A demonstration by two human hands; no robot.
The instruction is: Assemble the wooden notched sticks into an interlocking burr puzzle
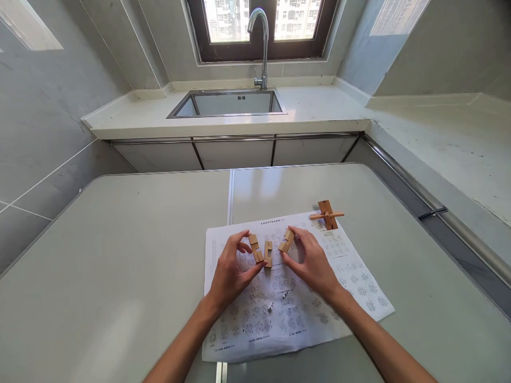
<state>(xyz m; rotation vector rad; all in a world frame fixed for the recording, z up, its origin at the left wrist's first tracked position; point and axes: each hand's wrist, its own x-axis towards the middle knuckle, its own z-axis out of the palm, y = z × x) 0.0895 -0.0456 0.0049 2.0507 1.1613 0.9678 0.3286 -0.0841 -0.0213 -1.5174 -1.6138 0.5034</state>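
Note:
Between finger and thumb, my left hand (235, 266) grips a notched wooden puzzle piece (256, 249), tilted over the paper. My right hand (309, 260) pinches a second notched wooden puzzle piece (286, 241) at its two ends. A third wooden puzzle piece (269, 254), with a mark near its top, is between the two held ones, and neither hand is wrapped around it. Under both hands lies a printed instruction sheet (247, 319) with rows of small line drawings and a few small tears.
At the sheet's upper right corner sit a flat brown wooden piece (325, 206) and a thin wooden stick (337, 214) across it. The pale table (120, 255) has a seam down its middle. Beyond its far edge are a counter, a sink (227, 114) and a tall faucet (265, 53).

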